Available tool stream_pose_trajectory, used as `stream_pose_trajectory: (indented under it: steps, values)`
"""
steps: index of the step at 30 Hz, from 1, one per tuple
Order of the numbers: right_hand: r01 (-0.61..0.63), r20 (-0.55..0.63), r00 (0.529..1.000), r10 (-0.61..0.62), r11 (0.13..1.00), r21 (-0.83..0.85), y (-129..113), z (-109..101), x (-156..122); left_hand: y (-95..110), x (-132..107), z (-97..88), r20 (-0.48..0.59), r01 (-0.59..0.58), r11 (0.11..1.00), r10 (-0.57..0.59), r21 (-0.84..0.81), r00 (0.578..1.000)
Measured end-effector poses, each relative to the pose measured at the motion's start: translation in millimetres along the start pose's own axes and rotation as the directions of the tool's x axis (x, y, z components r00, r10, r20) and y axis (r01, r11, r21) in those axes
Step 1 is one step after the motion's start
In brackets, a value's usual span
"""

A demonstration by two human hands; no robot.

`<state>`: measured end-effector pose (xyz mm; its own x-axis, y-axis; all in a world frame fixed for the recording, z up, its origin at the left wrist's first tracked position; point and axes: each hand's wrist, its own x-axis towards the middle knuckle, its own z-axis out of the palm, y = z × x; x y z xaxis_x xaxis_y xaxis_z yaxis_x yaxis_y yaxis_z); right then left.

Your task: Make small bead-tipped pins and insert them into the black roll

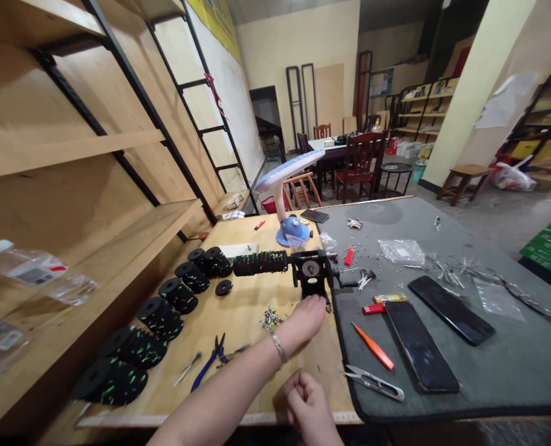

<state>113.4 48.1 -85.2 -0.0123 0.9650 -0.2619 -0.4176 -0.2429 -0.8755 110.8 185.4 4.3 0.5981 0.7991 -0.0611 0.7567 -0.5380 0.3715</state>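
My left hand (311,313), with a bracelet at the wrist, reaches to the foot of a black hand-cranked winder (311,267). Its fingers curl downward by the winder's base, and their tips are mostly hidden. A black foam roll (260,263), wound with line and bright green bits, sticks out from the winder's left side. Close to the table's front edge, my right hand (308,402) is closed, thumb against curled fingers; anything inside is too small to make out. A pile of colourful beads (271,318) lies left of my left wrist.
Several black foam spools (157,319) line the left side. Blue-handled pliers (210,362) lie in front. On the grey mat are thread snips (375,382), an orange tool (372,345), two phones (421,347) (452,308) and lighters (374,308). A blue-white lamp (294,229) stands behind.
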Motion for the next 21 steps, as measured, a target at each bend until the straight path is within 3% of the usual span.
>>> stream_pose_trajectory:
  steps: [5, 8, 9, 11, 13, 16, 18, 21]
  values:
    - [0.001, 0.005, 1.0, -0.001, 1.0, -0.013, -3.4, -3.2, -1.2, -9.9, -44.9, -31.1, -0.083, 0.007, 0.971, -0.028, -0.238, 0.996]
    - [-0.009, 0.017, 1.0, 0.01, 1.0, -0.018, -4.0, -4.8, 0.0, -21.7, -86.4, -35.5, -0.157, 0.035, 0.909, -0.109, -0.415, 0.982]
    - [-0.021, 0.027, 0.999, 0.022, 1.0, -0.022, -4.8, -5.0, -0.1, -25.7, -101.0, -32.4, -0.185, 0.04, 0.785, -0.195, -0.618, 0.963]
    - [-0.044, 0.049, 0.998, 0.046, 0.998, -0.036, -8.7, -4.7, -1.8, -32.4, -128.7, -20.4, -0.114, 0.075, 0.463, -0.367, -0.883, 0.923]
    - [-0.054, 0.07, 0.996, 0.059, 0.996, -0.069, -16.5, -3.0, -6.0, -35.9, -151.6, -4.1, -0.004, 0.089, 0.154, -0.521, -0.984, 0.853]
    - [-0.089, 0.149, 0.983, 0.111, 0.985, -0.147, -32.7, 2.9, -15.2, -35.6, -173.5, 17.6, 0.208, 0.056, -0.262, -0.597, -0.963, 0.775]
    - [-0.092, 0.217, 0.968, 0.129, 0.981, -0.172, -42.3, 8.6, -20.7, -34.0, -180.5, 26.4, 0.296, 0.011, -0.443, -0.579, -0.896, 0.76]
    - [-0.059, 0.288, 0.95, 0.123, 0.974, -0.221, -48.8, 17.4, -24.4, -33.3, -184.2, 32.5, 0.353, -0.025, -0.579, -0.531, -0.815, 0.77]
